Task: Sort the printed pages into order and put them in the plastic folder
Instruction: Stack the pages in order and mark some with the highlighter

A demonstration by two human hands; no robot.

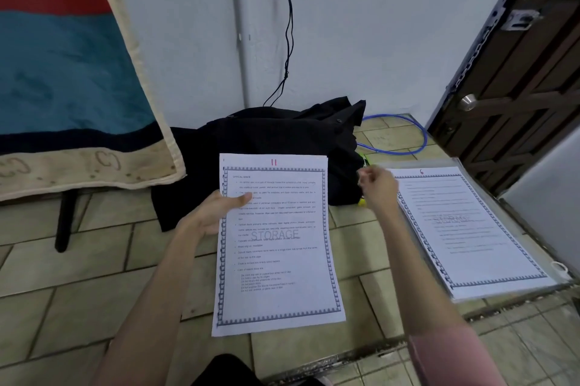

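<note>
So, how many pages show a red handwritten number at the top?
2: page 11, held by the left hand, and page 6, topping the floor stack at right. Pages beneath are hidden.

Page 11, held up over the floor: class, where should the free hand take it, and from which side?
Page 11 hangs upright, pinched at its left edge by the left hand. Its right edge is bare, so the right hand should probably grip there, from the right.
</note>
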